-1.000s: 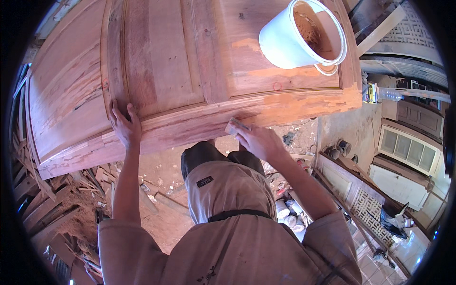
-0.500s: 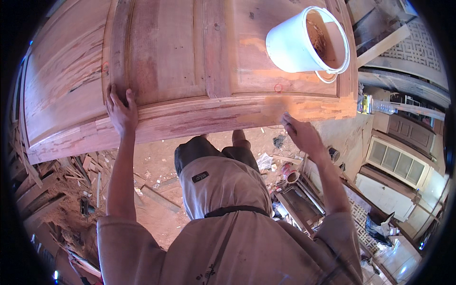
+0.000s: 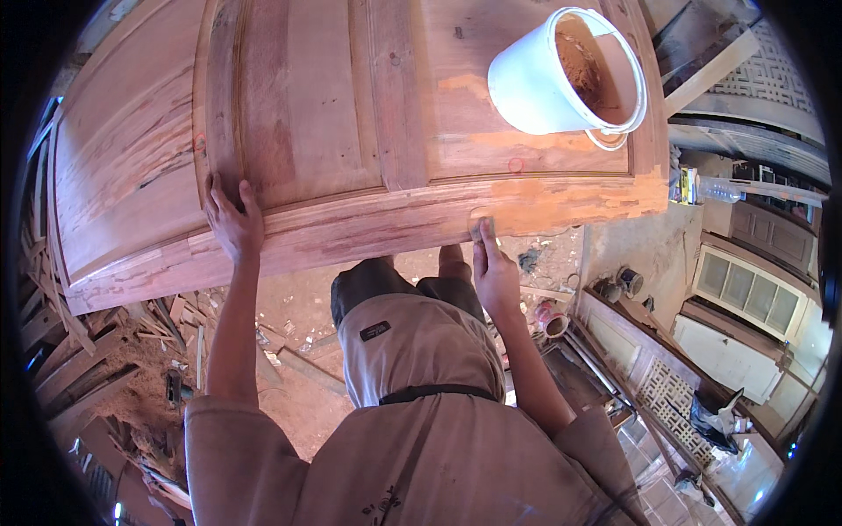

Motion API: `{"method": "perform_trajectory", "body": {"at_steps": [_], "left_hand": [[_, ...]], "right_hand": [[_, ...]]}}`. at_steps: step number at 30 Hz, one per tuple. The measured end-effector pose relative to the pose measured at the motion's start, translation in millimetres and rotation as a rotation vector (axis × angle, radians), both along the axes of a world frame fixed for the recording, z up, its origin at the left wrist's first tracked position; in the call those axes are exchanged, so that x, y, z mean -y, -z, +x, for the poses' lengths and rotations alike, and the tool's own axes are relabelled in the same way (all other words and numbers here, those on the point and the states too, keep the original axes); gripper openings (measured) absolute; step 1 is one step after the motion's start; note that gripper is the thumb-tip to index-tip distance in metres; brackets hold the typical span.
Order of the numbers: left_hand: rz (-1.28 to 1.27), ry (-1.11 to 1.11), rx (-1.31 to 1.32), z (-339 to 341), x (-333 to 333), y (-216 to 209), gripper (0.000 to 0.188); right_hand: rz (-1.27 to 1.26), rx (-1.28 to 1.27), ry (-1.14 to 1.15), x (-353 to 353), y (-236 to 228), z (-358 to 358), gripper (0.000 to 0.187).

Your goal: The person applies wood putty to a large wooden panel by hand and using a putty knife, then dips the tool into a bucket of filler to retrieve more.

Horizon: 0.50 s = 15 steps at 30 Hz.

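Observation:
A large brown panelled wooden door (image 3: 307, 105) lies in front of me, its near rail partly coated with orange filler (image 3: 561, 202) towards the right. My left hand (image 3: 235, 221) rests on the door's near edge at left, fingers spread and holding nothing. At the left end of the orange patch, my right hand (image 3: 493, 263) pinches a small flat putty spreader (image 3: 476, 216) against the rail; fingers and smears hide most of the tool. A white bucket (image 3: 535, 83) stands on the door at the right, with orange-brown filler (image 3: 579, 66) inside.
Wood offcuts (image 3: 96, 368) and sawdust lie on the ground at left. Below the door on the right are a reddish paint tin (image 3: 551, 320) and a dark can (image 3: 628, 280). A white-framed panel (image 3: 745, 294) and a black plastic bag (image 3: 715, 419) lie farther right.
My right hand has moved left along the rail with the spreader, and orange filler now covers more of the wood there. My left hand stays on the edge.

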State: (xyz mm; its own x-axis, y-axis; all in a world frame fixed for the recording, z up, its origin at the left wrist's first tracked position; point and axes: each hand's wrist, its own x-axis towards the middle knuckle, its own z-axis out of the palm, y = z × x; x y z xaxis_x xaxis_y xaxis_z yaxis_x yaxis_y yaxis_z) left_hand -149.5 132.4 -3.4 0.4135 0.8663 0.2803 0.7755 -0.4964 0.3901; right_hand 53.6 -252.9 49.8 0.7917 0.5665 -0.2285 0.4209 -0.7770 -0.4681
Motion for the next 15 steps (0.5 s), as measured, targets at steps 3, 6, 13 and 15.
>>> {"method": "perform_trajectory", "body": {"at_steps": [3,6,13,15], "left_hand": [[-0.003,-0.015,0.003,-5,-1,3,0.057],[-0.008,-0.02,-0.005,-1,2,-2,0.057],[0.043,0.019,-0.016,-6,-2,4,0.056],[0.044,0.02,-0.023,-4,-1,3,0.056]], "right_hand": [[-0.032,-0.104,-0.131,9,-22,8,0.05],[-0.107,-0.059,-0.376,-8,-45,21,0.051],[-0.3,0.033,-0.725,-29,-46,86,0.045],[-0.365,-0.008,-0.666,-25,-55,97,0.042]]}}
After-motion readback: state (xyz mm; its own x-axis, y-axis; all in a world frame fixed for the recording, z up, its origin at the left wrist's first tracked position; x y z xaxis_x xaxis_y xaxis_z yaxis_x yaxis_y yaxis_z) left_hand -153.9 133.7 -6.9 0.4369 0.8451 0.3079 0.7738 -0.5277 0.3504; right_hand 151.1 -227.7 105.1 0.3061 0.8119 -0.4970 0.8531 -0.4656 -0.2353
